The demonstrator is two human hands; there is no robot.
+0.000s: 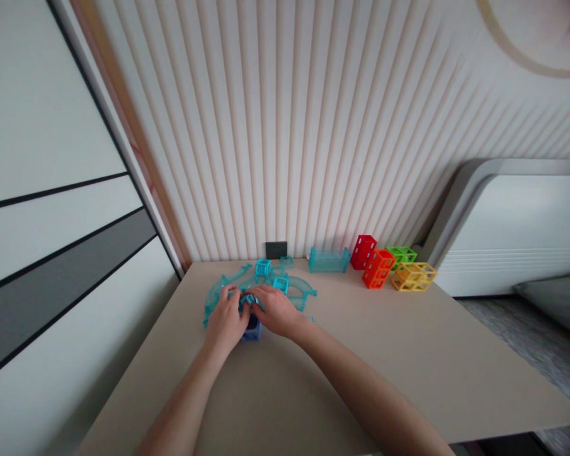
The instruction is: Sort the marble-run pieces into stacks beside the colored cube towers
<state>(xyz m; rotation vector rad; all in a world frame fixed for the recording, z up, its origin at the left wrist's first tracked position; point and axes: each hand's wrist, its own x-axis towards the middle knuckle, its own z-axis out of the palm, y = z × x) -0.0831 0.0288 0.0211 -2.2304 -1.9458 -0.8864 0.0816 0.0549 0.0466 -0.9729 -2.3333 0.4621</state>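
My left hand (228, 318) and my right hand (274, 308) meet near the back left of the table. Between their fingertips both grip a small translucent blue plastic piece (249, 299), mostly covered by the fingers. Just below it a dark blue block (251, 333) stands on the tabletop; whether the held piece touches it I cannot tell. Behind the hands lie several translucent turquoise track pieces (298, 292), some curved. Among them are a turquoise cube frame (263, 267) and another turquoise cube (280, 283).
Along the table's (389, 354) back right stand a turquoise rail piece (329, 260), a red block tower (363, 252), an orange one (379, 269), green frames (401, 256) and yellow frames (413, 277). A black wall socket (276, 249) sits behind. A bed headboard (527, 228) rises at right.
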